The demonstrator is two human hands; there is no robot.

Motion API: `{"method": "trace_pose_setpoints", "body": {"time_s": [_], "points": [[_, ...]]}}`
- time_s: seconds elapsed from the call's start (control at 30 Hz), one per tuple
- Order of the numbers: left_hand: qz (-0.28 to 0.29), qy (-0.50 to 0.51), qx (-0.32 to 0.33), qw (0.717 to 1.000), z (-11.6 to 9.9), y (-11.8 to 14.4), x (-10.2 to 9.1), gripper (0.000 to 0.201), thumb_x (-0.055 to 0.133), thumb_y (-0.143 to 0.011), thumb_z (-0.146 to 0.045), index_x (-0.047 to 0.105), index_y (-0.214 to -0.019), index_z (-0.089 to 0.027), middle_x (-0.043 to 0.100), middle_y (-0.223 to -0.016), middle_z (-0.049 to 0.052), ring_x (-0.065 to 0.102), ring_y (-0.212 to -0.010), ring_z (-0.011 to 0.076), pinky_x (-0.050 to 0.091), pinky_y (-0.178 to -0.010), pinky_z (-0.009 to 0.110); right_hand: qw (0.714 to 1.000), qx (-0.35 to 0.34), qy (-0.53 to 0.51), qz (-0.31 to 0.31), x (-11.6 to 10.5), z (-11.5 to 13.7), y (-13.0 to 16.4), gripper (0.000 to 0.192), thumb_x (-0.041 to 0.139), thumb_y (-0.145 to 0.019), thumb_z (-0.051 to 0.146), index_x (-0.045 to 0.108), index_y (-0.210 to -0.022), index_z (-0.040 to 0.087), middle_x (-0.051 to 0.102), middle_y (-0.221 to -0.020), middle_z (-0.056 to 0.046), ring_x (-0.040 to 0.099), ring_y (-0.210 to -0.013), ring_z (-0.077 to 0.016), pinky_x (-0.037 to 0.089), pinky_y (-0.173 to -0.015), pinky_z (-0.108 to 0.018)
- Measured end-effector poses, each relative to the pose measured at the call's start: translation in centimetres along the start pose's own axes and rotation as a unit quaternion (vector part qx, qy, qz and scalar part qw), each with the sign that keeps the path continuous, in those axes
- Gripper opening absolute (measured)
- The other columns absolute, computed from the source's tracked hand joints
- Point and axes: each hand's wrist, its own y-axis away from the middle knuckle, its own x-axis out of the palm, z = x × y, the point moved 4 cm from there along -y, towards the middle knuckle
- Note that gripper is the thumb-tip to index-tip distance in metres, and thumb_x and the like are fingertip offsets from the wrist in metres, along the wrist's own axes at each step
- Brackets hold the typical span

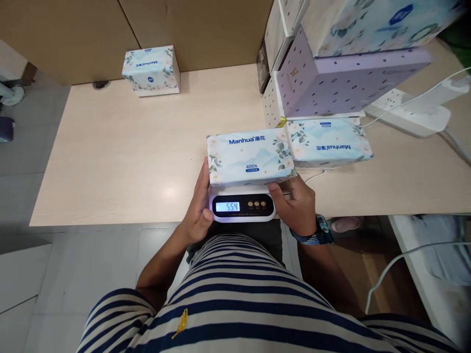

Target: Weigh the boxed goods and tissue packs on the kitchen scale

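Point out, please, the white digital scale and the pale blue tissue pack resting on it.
white digital scale (243, 206), head view, on its black display panel.
pale blue tissue pack (250, 156), head view, on its front face.
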Motion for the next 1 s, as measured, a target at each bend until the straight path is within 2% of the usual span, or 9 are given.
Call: {"method": "trace_pose_setpoints", "body": {"time_s": [0.1, 0.3, 0.37, 0.43, 0.5, 0.6, 0.67, 0.8, 1.0], "points": [[0.025, 0.002, 0.035, 0.999, 0.04, 0.05, 0.11, 0.096, 0.031, -0.099, -0.089, 0.006, -0.178, -0.041, 0.009, -0.189, -0.005, 0.012, -0.176, 0.035, 0.014, -0.145, 0.059, 1.0, -0.003, 0.011, -0.002, 0.04, 0.0, -0.01, 0.041, 0.062, -0.102, 0.054, 0.074, -0.126, 0.022, 0.083, -0.096, -0.011, 0.079, -0.087, -0.0283, 0.066, -0.079, -0.041], [0.034, 0.01, 0.032, 0.999, 0.2, -0.03, 0.38, 0.095, 0.035, -0.099, -0.088, 0.002, -0.177, -0.044, 0.002, -0.19, -0.007, 0.007, -0.176, 0.0362, 0.017, -0.144, 0.059, 1.0, -0.001, 0.006, 0.011, -0.09, -0.02, -0.03, 0.045, 0.058, -0.104, 0.056, 0.072, -0.13, 0.022, 0.08, -0.091, -0.009, 0.077, -0.083, -0.0275, 0.065, -0.078, -0.041], [0.024, 0.011, 0.026, 0.999, 0.25, -0.08, 0.43, 0.094, 0.033, -0.099, -0.089, 0.002, -0.177, -0.046, 0.003, -0.189, -0.009, 0.007, -0.176, 0.0355, 0.016, -0.145, 0.058, 1.0, -0.002, -0.003, 0.021, -0.13, 0.11, -0.12, 0.049, 0.056, -0.105, 0.057, 0.069, -0.137, 0.022, 0.081, -0.099, -0.011, 0.077, -0.085, -0.0273, 0.065, -0.077, -0.042], [0.017, 0.008, 0.017, 1.0, 0.35, -0.15, 0.5, 0.096, 0.03, -0.096, -0.092, 0.002, -0.176, -0.048, 0.003, -0.189, -0.011, 0.007, -0.176, 0.035, 0.016, -0.145, 0.059, 0.999, 0.004, -0.011, 0.033, -0.17, 0.23, -0.23, 0.054, 0.051, -0.107, 0.06, 0.065, -0.142, 0.022, 0.081, -0.118, -0.015, 0.078, -0.092, -0.028, 0.066, -0.08, -0.043], [0.009, 0.002, 0.016, 1.0, 0.44, -0.26, 0.52, 0.098, 0.03, -0.095, -0.094, -0.001, -0.175, -0.049, -0.002, -0.189, -0.014, 0.005, -0.176, 0.0348, 0.016, -0.144, 0.06, 0.999, 0.011, -0.019, 0.041, -0.21, 0.33, -0.31, 0.059, 0.047, -0.107, 0.065, 0.063, -0.145, 0.023, 0.079, -0.128, -0.016, 0.078, -0.097, -0.0287, 0.067, -0.084, -0.045], [-0.007, -0.008, 0.024, 1.0, 0.62, -0.47, 0.46, 0.097, 0.029, -0.094, -0.094, -0.006, -0.174, -0.052, -0.01, -0.187, -0.019, 0.0, -0.176, 0.034, 0.019, -0.144, 0.06, 0.998, 0.026, -0.027, 0.048, -0.26, 0.31, -0.32, 0.066, 0.045, -0.106, 0.07, 0.062, -0.148, 0.023, 0.081, -0.119, -0.015, 0.078, -0.095, -0.0289, 0.067, -0.084, -0.046], [-0.011, -0.003, 0.026, 1.0, 0.82, -0.63, 0.45, 0.095, 0.028, -0.095, -0.093, -0.006, -0.174, -0.053, -0.008, -0.187, -0.02, 0.0, -0.176, 0.0331, 0.02, -0.143, 0.061, 0.998, 0.034, -0.031, 0.047, -0.29, 0.23, -0.27, 0.067, 0.046, -0.105, 0.071, 0.061, -0.15, 0.023, 0.081, -0.117, -0.015, 0.078, -0.094, -0.029, 0.067, -0.083, -0.046], [-0.005, 0.029, 0.038, 0.999, 0.91, -0.82, 0.53, 0.088, 0.028, -0.099, -0.089, -0.004, -0.173, -0.055, -0.002, -0.188, -0.019, 0.005, -0.176, 0.0331, 0.021, -0.143, 0.062, 0.997, 0.044, -0.034, 0.051, -0.28, -0.03, -0.11, 0.07, 0.048, -0.104, 0.072, 0.059, -0.153, 0.023, 0.079, -0.126, -0.016, 0.079, -0.102, -0.0313, 0.068, -0.088, -0.049], [-0.014, 0.031, 0.002, 0.999, 0.91, -0.73, 0.4, 0.097, 0.032, -0.094, -0.094, -0.004, -0.174, -0.054, 0.002, -0.188, -0.015, 0.005, -0.176, 0.0332, 0.02, -0.143, 0.062, 0.997, 0.046, -0.04, 0.057, -0.26, -0.25, -0.01, 0.069, 0.044, -0.106, 0.069, 0.055, -0.158, 0.025, 0.073, -0.146, -0.017, 0.075, -0.124, -0.0356, 0.066, -0.102, -0.054]]}}
